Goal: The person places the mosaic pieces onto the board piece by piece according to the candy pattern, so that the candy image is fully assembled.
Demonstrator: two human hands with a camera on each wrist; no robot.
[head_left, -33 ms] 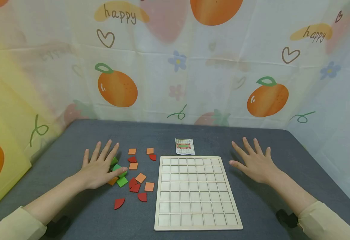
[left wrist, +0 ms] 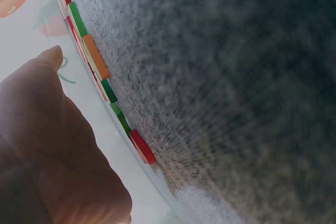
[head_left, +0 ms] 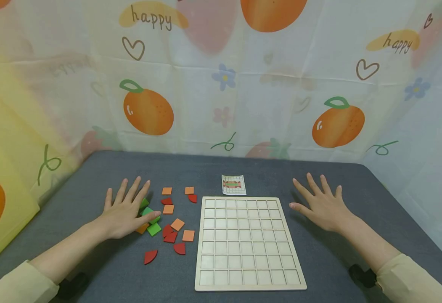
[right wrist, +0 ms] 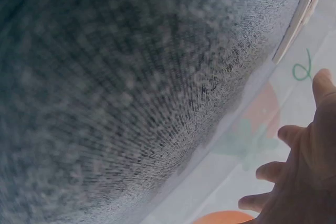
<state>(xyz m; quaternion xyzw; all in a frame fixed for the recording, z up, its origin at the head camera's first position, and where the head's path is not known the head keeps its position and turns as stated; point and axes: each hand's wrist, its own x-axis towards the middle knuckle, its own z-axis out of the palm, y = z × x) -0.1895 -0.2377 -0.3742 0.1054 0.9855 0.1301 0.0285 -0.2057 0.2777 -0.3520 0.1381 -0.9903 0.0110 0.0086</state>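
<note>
- The left hand point(head_left: 124, 212) lies flat on the table point(head_left: 103, 269), fingers point(head_left: 139, 189) straight and spread, pinching nothing. Its thumb side rests on the green pieces point(head_left: 150, 219), and an orange piece point(head_left: 142, 229) pokes out from under the palm.
- The right hand point(head_left: 321, 206) is also flat with its fingers point(head_left: 311, 183) spread, resting on bare cloth just right of the board and touching no piece.
- The loose tiles lie in a scatter between the left hand and the wooden grid board point(head_left: 247, 244): orange squares point(head_left: 178, 224), red quarter-round pieces point(head_left: 179, 248), and one red piece point(head_left: 150, 256) lying apart, nearer the person.
- Risk: any sideways slide of the left palm would likely drag the green pieces with it and knock them into the red and orange ones close by, muddling the pile.
- Risk: the pieces look thin and lie flat. In the left wrist view they show only as slim edges point(left wrist: 97, 59), so flat fingers may struggle to lift one and could push it away instead.
- Risk: the board's cells are all empty and it sits loose on the cloth, so a nudge from either hand could skew it against the small pattern card point(head_left: 234, 185) lying just beyond its far edge.
</note>
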